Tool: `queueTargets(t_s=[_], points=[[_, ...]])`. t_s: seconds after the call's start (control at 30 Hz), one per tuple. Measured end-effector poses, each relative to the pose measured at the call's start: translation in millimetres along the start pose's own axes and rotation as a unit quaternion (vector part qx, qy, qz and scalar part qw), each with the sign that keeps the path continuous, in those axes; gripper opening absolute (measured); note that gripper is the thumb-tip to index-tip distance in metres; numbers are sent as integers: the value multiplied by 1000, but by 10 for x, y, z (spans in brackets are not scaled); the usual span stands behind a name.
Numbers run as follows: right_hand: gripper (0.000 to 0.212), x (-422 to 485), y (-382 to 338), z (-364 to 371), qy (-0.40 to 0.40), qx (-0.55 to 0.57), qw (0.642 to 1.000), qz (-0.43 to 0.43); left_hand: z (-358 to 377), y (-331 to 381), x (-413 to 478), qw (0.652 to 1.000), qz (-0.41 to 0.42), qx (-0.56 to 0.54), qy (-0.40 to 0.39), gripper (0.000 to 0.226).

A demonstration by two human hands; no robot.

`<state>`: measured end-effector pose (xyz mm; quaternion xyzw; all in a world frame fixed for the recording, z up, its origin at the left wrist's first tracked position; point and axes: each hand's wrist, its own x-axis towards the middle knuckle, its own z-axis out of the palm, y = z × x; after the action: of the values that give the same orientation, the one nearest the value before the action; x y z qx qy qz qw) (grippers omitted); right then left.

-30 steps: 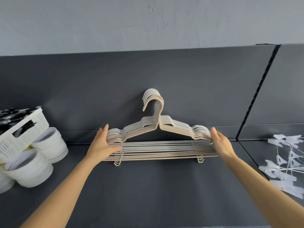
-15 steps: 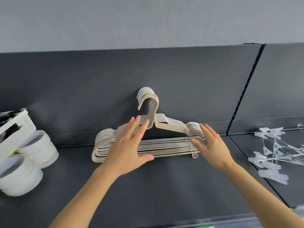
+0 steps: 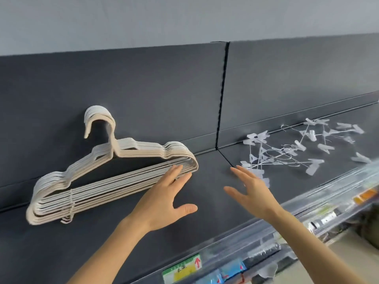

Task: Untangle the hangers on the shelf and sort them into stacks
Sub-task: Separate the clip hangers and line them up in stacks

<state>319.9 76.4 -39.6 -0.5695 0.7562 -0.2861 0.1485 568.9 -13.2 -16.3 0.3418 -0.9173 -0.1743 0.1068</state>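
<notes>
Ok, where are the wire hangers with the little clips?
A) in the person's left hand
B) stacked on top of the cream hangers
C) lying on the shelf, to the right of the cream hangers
C: the tangle of wire clip hangers lies on the dark shelf to the right of the stack of cream hangers. The left hand and the right hand are both open and hold nothing.
</notes>
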Motion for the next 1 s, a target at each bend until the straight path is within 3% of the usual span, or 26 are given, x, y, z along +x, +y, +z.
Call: queueTargets(t_s=[0.47, 1.0], points=[[66, -186, 1962, -1697, 24, -14, 999, 40, 950, 2110, 1632, 997, 5, -81, -5, 86], [65, 461, 3721, -2841, 72, -22, 989, 126, 1848, 3482, 3899, 998, 53, -9, -11, 87]])
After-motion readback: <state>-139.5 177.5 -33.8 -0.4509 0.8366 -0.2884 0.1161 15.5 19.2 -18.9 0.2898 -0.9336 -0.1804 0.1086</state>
